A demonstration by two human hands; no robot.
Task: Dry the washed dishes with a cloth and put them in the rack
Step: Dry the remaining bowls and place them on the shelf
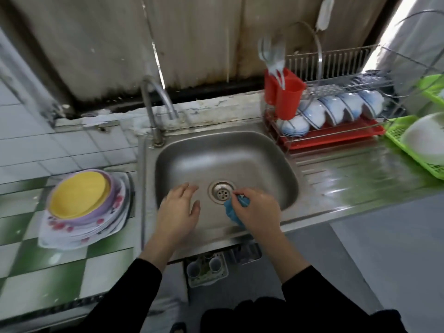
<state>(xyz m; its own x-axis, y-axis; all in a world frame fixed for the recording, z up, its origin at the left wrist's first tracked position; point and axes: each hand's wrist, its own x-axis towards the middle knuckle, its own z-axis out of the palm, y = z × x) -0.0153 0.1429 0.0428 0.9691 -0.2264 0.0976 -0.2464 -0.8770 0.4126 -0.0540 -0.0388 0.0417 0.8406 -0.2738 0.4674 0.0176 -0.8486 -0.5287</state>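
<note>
Several bowls (pixel 336 109) already sit in the rack (pixel 336 82) at right. One stack of plates (pixel 84 205) waits on the surface (pixel 36 272) left of the sink (pixel 240 159), probably not dried yet. Right hand (pixel 260 210) grips the blue cloth (pixel 231 209) over the sink; left hand (pixel 179 210) is loose-fingered, holding nothing. Roughly halfway, I'd guess.

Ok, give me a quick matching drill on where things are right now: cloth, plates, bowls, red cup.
Things:
1. blue cloth
2. stack of plates
3. bowls
4. red cup

Places:
A. inside the rack
B. at the rack's left end
C. in the right hand
D. on the counter, left of the sink

Pairs: 1-C, 2-D, 3-A, 4-B
</note>
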